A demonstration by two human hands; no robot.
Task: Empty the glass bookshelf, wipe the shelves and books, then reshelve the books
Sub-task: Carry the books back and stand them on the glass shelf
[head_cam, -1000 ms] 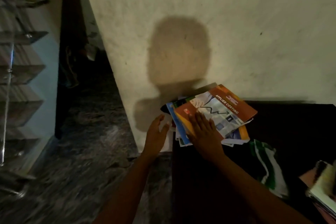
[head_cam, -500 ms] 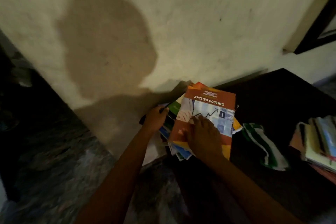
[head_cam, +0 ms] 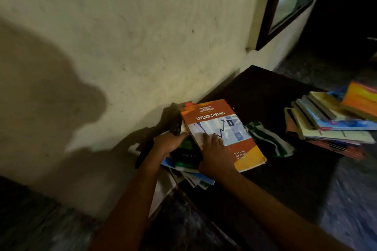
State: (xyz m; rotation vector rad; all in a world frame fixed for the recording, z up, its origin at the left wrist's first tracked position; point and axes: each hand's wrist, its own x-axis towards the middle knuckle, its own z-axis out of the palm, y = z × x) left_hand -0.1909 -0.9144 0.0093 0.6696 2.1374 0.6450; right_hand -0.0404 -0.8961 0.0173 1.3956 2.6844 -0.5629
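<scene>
- Here, a pale wall (head_cam: 142,26) stands behind a dark table (head_cam: 265,91).
- A book stack (head_cam: 330,120) sits at the table's right edge.
- The book pile (head_cam: 189,161) lies at its near-left corner, topped by the Applied Costing book (head_cam: 230,128).
- A green-and-white cloth (head_cam: 269,140) lies just right of the pile.
- The right hand (head_cam: 214,155) presses flat on that cover, fingers straight. The left hand (head_cam: 169,144) grips the pile's left edge.

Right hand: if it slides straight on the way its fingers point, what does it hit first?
The right hand lies flat on the Applied Costing book, fingers pointing toward its far edge. Nothing stands on the cover. Past it, the wall likely comes first, though depth is unclear.
</scene>
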